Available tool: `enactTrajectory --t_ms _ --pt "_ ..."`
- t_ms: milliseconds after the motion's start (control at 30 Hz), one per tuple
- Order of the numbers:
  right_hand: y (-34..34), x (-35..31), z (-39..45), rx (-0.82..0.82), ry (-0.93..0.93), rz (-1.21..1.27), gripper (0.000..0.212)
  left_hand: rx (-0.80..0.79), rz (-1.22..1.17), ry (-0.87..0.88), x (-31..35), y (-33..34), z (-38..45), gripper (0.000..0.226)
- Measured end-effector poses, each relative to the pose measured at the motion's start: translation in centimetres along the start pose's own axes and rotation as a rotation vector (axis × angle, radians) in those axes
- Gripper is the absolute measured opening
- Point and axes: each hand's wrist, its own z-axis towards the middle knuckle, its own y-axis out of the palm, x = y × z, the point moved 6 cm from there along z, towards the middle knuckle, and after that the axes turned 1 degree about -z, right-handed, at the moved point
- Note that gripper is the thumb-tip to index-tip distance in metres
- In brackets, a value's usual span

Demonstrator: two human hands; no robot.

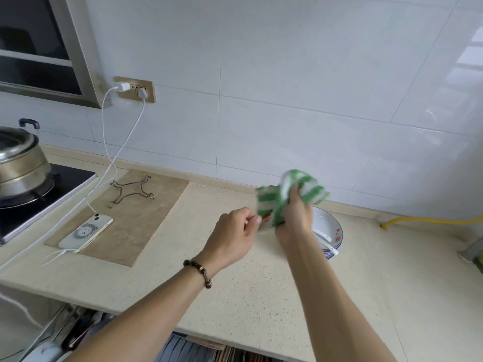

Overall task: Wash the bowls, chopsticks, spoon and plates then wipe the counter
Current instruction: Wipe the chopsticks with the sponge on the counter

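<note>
Roughly, progress: the stacked bowls (329, 226) hold a white spoon (324, 237) on the counter (235, 283); whether they are washed I cannot tell, and wiping seems left.
Right hand (294, 218): fingers wrapped round a green-and-white cloth (292, 194), raised just left of the bowls.
Left hand (235, 236): fingertips pinched together near the cloth's lower edge; what they nip is blurred.
Hidden: chopsticks not clearly seen; plates beneath the bowls are hard to separate.
</note>
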Motion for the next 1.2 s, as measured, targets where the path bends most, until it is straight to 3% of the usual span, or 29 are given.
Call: enactTrajectory --t_ms 67,233,367,433,600,800,933,1033,1200 --pt "1.1 0.6 -1.2 -0.075 -0.007 -0.068 0.028 0.032 -0.045 0.013 0.2 -0.8 0.3 0.026" --pt "-0.8 -2.8 2.1 0.024 -0.004 0.085 0.027 -0.07 0.013 -0.011 -0.5 -1.9 -1.0 0.031" --pt "1.0 0.4 -1.4 -0.131 0.0 -0.089 0.025 0.016 0.093 0.032 0.5 -1.4 0.1 0.044" --pt "0.7 0.1 -1.6 -0.075 -0.002 -0.173 0.025 0.004 0.136 0.064 1.0 -1.2 0.3 0.044" --pt "-1.9 -3.6 2.0 0.146 -0.08 -0.113 0.029 -0.03 0.15 0.074 1.1 -1.1 -0.6 0.042" --pt "-1.3 -0.4 -0.9 -0.031 -0.047 -0.296 0.025 -0.012 0.155 0.124 1.1 -0.9 -0.1 0.045" --pt "-4.1 -4.1 1.9 0.118 -0.064 -0.016 0.02 -0.073 0.122 0.147 0.6 -0.8 -1.4 0.044" --pt "-5.3 -3.6 0.6 0.184 -0.114 -0.129 0.015 -0.075 0.129 0.107 -0.1 -0.5 -1.6 0.043" --pt "-3.2 0.9 -4.4 -0.027 0.048 -0.215 0.019 -0.017 0.1 0.091 1.3 2.2 -1.4 0.044"
